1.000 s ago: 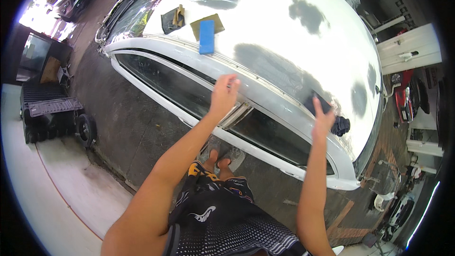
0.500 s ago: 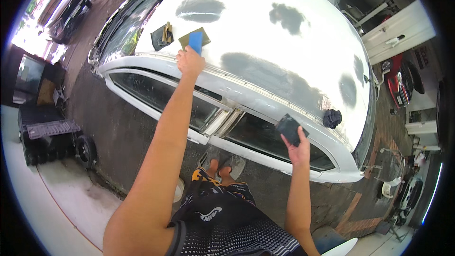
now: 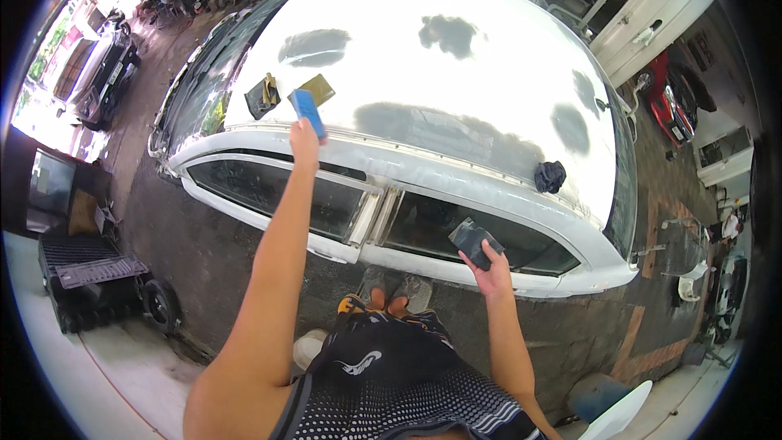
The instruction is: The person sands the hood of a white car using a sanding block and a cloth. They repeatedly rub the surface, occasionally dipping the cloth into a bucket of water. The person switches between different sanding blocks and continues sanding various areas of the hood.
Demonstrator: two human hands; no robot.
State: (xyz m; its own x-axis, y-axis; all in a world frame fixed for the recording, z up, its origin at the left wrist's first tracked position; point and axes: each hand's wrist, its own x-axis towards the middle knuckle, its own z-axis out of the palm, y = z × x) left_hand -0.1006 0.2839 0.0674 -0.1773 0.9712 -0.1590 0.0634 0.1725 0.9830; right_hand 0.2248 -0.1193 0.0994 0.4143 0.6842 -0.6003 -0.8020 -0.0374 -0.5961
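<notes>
My left hand (image 3: 305,145) is closed around the lower end of a blue block, seemingly a sanding block (image 3: 308,110), by the near edge of the white car roof (image 3: 375,57). Just beyond it, a square yellow-brown sheet (image 3: 319,88) lies on the roof. To its left rests a folded dark-and-tan sheet (image 3: 261,100). Out in front of the car's side window, my right hand (image 3: 492,277) pinches dark sheets that look like sandpaper (image 3: 472,243), with a paler piece showing at their far edge. Dull grey patches (image 3: 432,130) mark the roof.
A crumpled black cloth (image 3: 550,176) sits near the roof's right edge. Behind me on the left stand a black slatted cart (image 3: 90,273) and a wheel (image 3: 161,306). A white stool or bucket (image 3: 308,349) is beside my legs. A red vehicle (image 3: 672,110) is at the far right.
My left hand has drawn the blue block back off the yellow-brown sheet. My right hand has come lower with the dark sheets, which have turned and show a paler piece. The whole view has shifted.
</notes>
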